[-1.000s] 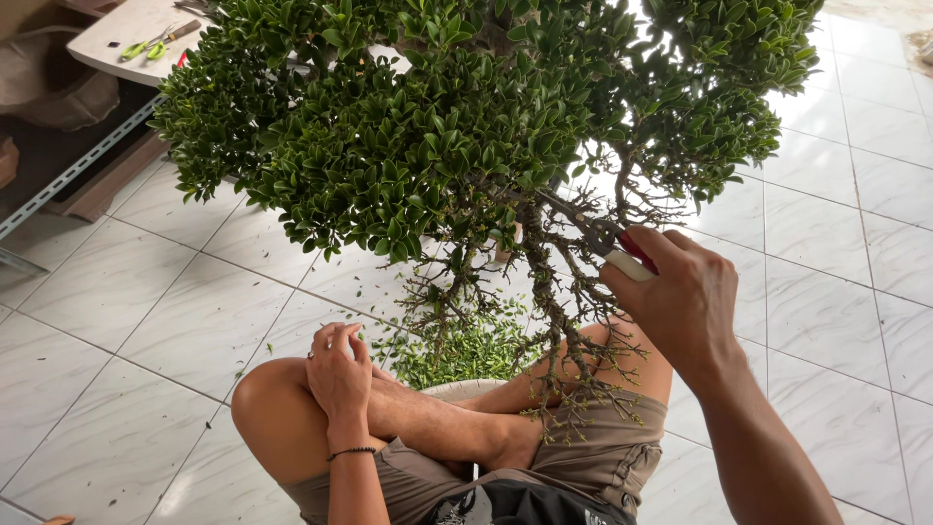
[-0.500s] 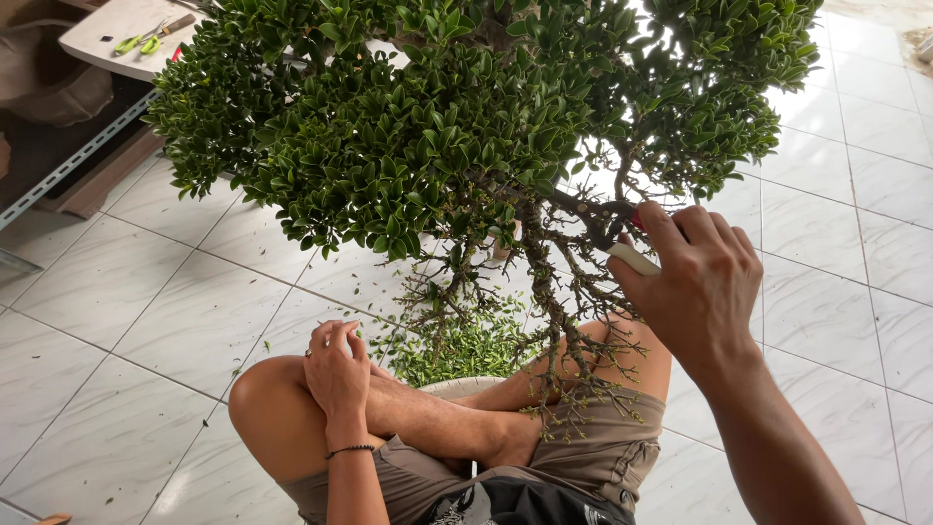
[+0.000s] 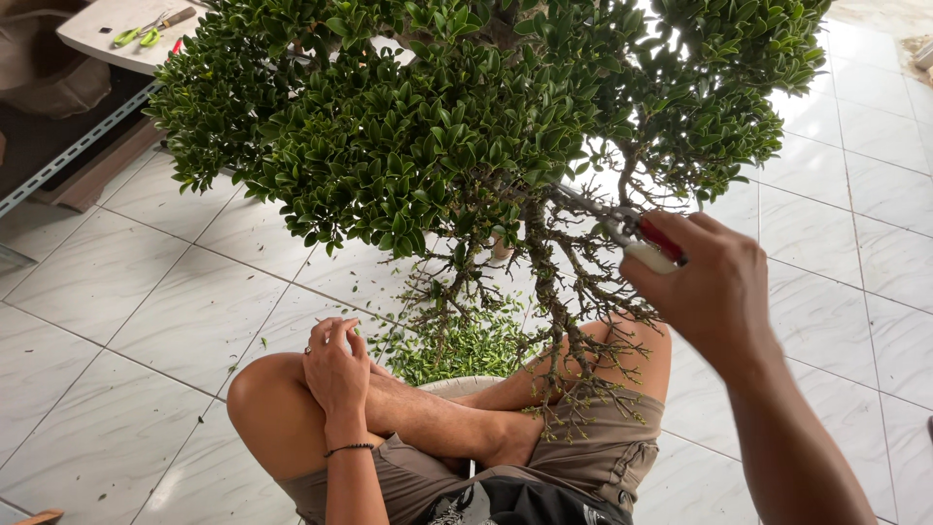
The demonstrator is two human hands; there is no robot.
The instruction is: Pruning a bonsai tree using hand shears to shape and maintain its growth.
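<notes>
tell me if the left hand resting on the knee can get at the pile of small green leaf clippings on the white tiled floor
Probably yes. The left hand rests on the bent knee, and the pile of green leaf clippings lies just beyond it on the floor, with only thin bare twigs hanging over it.

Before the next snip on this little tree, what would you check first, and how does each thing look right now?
1. Grip on the shears: ok, the right hand is closed around the red and white handles.
2. Blades on a twig: cannot tell, the tips are hidden among bare branches.
3. Left hand away from the blades: ok, it rests on the left knee.
4. Legs under the cutting spot: not ok, the crossed legs sit right beneath the branches.
5. Tree steady: cannot tell, its pot and trunk base are hidden.
6. Cut leaves on the floor: ok, piled in front of the legs.
</notes>
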